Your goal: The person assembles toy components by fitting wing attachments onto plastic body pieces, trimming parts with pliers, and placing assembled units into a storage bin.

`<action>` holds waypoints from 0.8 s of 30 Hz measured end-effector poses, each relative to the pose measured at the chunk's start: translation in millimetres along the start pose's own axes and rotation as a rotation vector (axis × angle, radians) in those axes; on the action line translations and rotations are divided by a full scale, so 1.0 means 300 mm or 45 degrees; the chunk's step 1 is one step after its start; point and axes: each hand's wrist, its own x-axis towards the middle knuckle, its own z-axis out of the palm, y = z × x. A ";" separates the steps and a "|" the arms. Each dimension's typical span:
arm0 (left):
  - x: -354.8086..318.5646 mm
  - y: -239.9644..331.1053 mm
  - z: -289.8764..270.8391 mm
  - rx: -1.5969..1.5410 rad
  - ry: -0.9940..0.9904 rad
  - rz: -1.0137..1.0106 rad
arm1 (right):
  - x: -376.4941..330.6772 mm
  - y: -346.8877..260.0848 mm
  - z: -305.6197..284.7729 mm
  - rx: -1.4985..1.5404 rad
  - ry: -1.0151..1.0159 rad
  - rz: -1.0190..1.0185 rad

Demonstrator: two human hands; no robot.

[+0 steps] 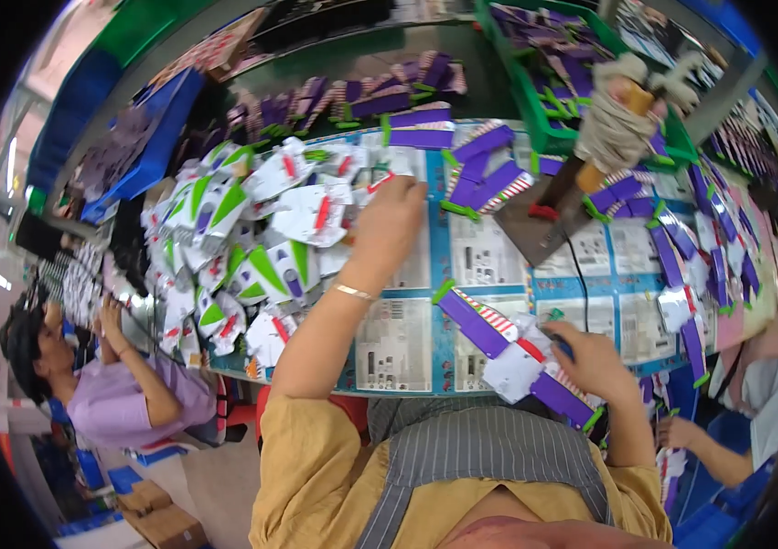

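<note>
The smooth, angular purple-winged piece [509, 368] lay lower right of centre, by your right hand [595, 366], which gripped a dark object [562, 346]. Your left hand [392, 224] curled near rounded white shells [299, 215], its hold unclear.

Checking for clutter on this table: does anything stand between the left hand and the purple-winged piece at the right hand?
Nothing visible does: only the printed table covering lies between the left hand and the purple-winged piece. The dark base plate sits to the right of that path.
</note>
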 end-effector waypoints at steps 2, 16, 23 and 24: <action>0.007 0.036 -0.028 -0.183 0.082 0.129 | -0.033 -0.008 0.032 0.140 0.059 0.001; -0.403 0.406 -0.075 -0.648 -0.308 0.336 | -0.167 0.336 -0.140 0.314 0.823 0.847; -0.352 0.349 -0.087 -0.325 -0.332 0.107 | -0.110 0.437 -0.171 -0.186 0.904 1.031; -0.357 0.346 -0.076 -0.372 -0.351 0.098 | -0.106 0.446 -0.183 -0.217 0.875 1.044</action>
